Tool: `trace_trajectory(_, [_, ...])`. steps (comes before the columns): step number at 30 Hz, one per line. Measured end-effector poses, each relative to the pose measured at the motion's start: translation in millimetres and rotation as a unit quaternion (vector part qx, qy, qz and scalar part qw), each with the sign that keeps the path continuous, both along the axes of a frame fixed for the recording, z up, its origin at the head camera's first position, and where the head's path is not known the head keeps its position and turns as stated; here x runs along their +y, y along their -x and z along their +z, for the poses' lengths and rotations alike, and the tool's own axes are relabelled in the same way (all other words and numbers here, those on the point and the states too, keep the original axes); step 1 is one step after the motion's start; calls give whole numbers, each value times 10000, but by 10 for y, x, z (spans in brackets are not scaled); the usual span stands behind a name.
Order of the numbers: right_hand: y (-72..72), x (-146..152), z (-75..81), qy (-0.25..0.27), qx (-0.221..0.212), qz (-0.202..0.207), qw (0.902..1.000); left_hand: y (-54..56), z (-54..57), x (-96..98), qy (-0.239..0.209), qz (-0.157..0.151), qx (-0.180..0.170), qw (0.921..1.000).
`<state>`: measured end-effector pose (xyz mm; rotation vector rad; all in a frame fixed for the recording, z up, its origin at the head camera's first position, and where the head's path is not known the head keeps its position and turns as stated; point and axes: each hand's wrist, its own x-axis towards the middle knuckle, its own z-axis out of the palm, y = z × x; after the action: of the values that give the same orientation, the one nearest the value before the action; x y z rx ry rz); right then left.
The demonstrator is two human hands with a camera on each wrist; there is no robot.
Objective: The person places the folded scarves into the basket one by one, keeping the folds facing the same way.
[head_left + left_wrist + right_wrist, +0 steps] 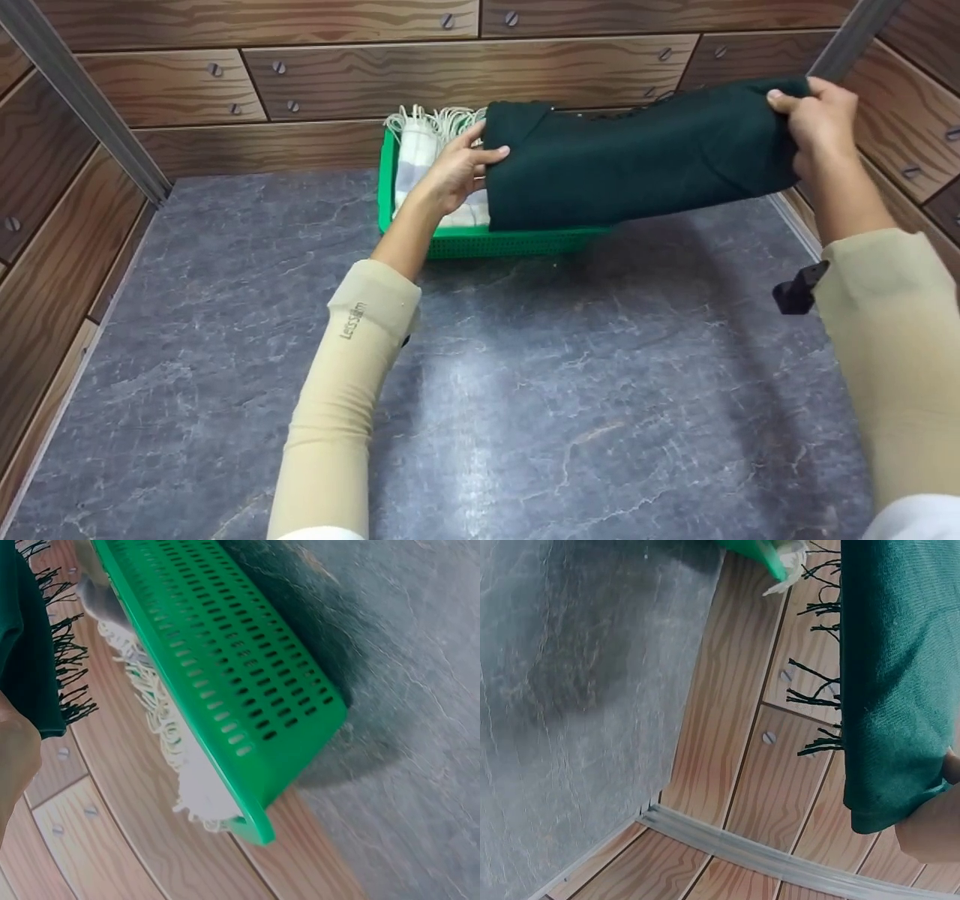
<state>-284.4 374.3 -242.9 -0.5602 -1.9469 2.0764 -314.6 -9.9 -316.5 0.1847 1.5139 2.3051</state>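
Note:
A folded dark green scarf (637, 157) with a dark fringe is stretched sideways between my two hands. My left hand (454, 169) grips its left end, thumb in front. The right hand (825, 127) pinches the other end, held a little higher. Under the scarf's left part stands a green plastic basket (517, 244) with slotted walls. White fringed cloths (416, 161), one with a grey band, lie in the basket; the scarf hides the basket's right part. In the right wrist view the scarf (900, 690) hangs with its fringe pointing left.
The basket stands on a grey marbled surface (465, 375), close to the back wall (465, 75) of printed wood planks. Similar plank walls rise at the left (45, 187) and right, with grey metal posts (97, 112) at the corners.

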Motion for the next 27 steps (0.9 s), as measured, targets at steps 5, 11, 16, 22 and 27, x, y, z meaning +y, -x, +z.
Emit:
trace_trajectory(5, [75,-111,-32,183,21,-23,9998,24,2,-104,118,37,-8,9999])
trace_trajectory(11, [121,-233,-75,83,36,26,10000,35,-10,-211,193,131,-82,9997])
trace_trajectory(16, [167,-304,-125,17,73,7,10000,65,-20,-282,166,226,-137,9995])
trace_trajectory(22, [231,-428,-210,-19,370,-60,9993,94,-38,-354,164,362,33,9992])
trace_trajectory(27, [277,-524,-267,-26,529,-21,9986,118,-58,-420,182,469,48,9987])
